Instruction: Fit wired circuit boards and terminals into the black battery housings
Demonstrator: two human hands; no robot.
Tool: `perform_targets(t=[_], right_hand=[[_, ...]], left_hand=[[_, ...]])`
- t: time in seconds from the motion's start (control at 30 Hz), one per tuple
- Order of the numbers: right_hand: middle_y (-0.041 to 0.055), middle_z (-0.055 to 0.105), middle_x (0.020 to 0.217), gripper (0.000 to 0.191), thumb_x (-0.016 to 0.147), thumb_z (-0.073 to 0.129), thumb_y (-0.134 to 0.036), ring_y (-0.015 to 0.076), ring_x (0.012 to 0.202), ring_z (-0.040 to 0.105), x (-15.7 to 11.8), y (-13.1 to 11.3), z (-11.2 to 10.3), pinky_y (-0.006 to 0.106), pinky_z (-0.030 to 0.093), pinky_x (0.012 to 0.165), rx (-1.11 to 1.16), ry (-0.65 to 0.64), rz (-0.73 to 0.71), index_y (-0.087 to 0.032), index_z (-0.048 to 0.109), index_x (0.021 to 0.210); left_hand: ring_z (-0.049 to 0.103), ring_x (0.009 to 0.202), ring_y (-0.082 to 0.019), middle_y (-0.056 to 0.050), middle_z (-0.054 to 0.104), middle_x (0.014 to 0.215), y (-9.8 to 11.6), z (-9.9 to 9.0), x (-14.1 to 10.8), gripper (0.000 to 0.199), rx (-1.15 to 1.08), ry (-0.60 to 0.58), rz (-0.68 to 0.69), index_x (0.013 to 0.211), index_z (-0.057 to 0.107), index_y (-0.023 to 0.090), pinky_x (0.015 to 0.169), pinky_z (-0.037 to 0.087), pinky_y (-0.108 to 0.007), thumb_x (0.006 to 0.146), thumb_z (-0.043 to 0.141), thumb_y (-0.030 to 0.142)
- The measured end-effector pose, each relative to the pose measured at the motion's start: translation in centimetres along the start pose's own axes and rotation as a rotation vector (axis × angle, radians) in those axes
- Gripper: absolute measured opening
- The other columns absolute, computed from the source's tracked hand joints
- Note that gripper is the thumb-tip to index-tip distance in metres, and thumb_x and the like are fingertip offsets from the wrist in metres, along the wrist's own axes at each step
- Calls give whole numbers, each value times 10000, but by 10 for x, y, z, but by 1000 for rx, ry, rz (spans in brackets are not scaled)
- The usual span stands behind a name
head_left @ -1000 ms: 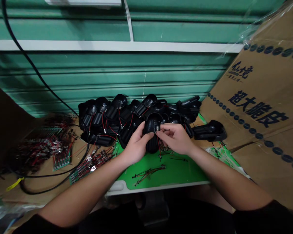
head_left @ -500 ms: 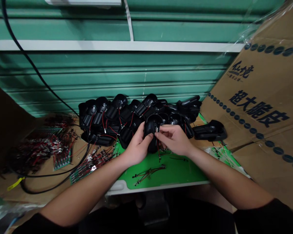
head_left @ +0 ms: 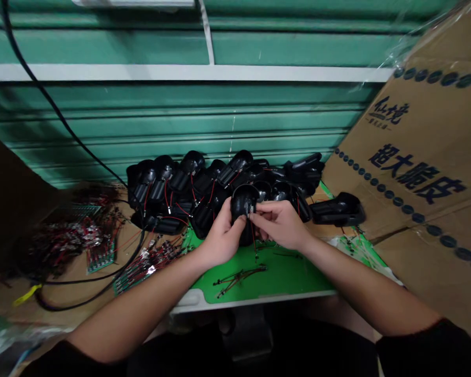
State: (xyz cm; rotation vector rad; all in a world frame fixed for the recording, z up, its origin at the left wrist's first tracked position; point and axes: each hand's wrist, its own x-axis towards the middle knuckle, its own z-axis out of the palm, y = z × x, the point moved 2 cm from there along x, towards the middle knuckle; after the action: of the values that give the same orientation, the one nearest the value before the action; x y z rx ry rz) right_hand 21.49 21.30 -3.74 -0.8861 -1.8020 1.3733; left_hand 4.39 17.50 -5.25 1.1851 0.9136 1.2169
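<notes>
Left hand (head_left: 222, 238) is wrapped round a black plastic shell (head_left: 241, 204), fingers curled up the side & thumb pressed on it; shell's held just above the back edge of the green cutting mat (head_left: 282, 275), not resting on anything as far as I can tell; right hand (head_left: 278, 225) is pinching a small metal tab (head_left: 252, 209) at the shell's edge w/ thumb + index, other fingers loosely curled; two hands nearly touching; red leads (head_left: 253, 235) hang down from the shell toward the mat; can't tell what's inside it, open side's blocked by the hands.

Behind the hands, along the back of the worktop (head_left: 0, 298), there's a big heap of black shells (head_left: 192, 191), jumbled & overlapping, most w/ red leads running out of them; one more shell (head_left: 337, 208) lies on its own to the right of the heap, by the carton; a few loose wire leads (head_left: 239, 278) sit on the mat near its front edge.

Left of the mat: green PCB strips (head_left: 100, 256) w/ red wires in a messy tangle, more of them (head_left: 145, 263) right by the mat; black cable (head_left: 90, 291) loops across the worktop, yellow tag (head_left: 27, 295) near it.

Right side's a flattened brown carton (head_left: 416, 173) w/ dark Chinese print, leaning on a green corrugated shutter (head_left: 180, 120).
</notes>
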Motion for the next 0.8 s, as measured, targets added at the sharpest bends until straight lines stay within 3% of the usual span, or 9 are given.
perform_targets(t=[0.13, 0.33, 0.5, 0.67, 0.8], right_hand=[[22, 586, 743, 493, 925, 810, -568, 60, 529, 547, 0, -1, 0, 175, 417, 454, -1, 11, -5, -95, 696, 847], [11, 503, 799, 444, 909, 838, -504, 44, 636, 486, 2, -2, -2, 173, 454, 554, -43, -11, -108, -101, 663, 841], [13, 546, 722, 521, 916, 827, -589, 61, 574, 523, 2, 3, -1, 183, 420, 514, -48, 35, -24, -99, 668, 839], [12, 560, 596, 663, 743, 925, -705, 81, 479, 503, 4, 2, 1, 187, 341, 442, 104, 44, 153, -115, 621, 754], [33, 577, 558, 742, 567, 994, -731, 87, 441, 491, 7, -1, 1, 189, 317, 419, 173, 18, 267, -114, 613, 723]], left_hand=[[658, 1135, -200, -103, 695, 1320, -1, -3, 3, 576, 15, 32, 15, 1384, 545, 161, 1026, 553, -333, 940, 747, 467], [625, 1222, -178, -45, 716, 1337, -11, -9, 6, 522, -68, 121, -34, 1416, 616, 200, 1129, 480, -293, 933, 704, 379], [598, 1410, -222, -74, 667, 1497, -10, -3, 3, 672, -205, 65, -40, 1510, 566, 216, 1258, 451, -351, 960, 720, 569], [491, 1550, -218, -99, 569, 1613, -5, -1, -5, 679, 18, 35, 46, 1578, 521, 231, 1378, 333, -371, 1045, 611, 642], [486, 1530, -267, -148, 566, 1565, 4, 0, -8, 700, 207, 13, 123, 1566, 536, 183, 1374, 335, -421, 1040, 614, 637]])
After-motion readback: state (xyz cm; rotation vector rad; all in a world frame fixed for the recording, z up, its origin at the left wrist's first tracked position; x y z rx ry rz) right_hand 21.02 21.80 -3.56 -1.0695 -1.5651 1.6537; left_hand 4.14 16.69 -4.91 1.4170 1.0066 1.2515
